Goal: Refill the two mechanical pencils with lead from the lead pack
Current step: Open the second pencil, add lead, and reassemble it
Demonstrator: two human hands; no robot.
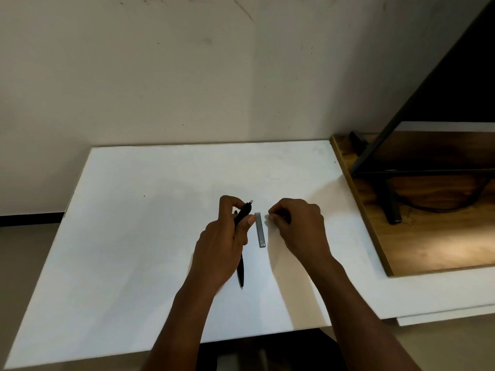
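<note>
My left hand (227, 236) grips a black mechanical pencil (244, 212) tilted up off the white table (134, 236), its pale eraser end pointing up and right. A second black pencil (242, 271) lies on the table under that hand, tip towards me, mostly hidden. The grey lead pack (259, 230) lies flat between my hands, lengthwise away from me. Just right of the pack's far end, my right hand (297, 226) has its fingers curled and its fingertips pinched on a small dark piece; what it is cannot be made out.
A wooden board (428, 236) with a black metal stand (391, 204) and a cable lies on the table's right side. A pale wall rises behind the table. The table's near edge is just below my forearms.
</note>
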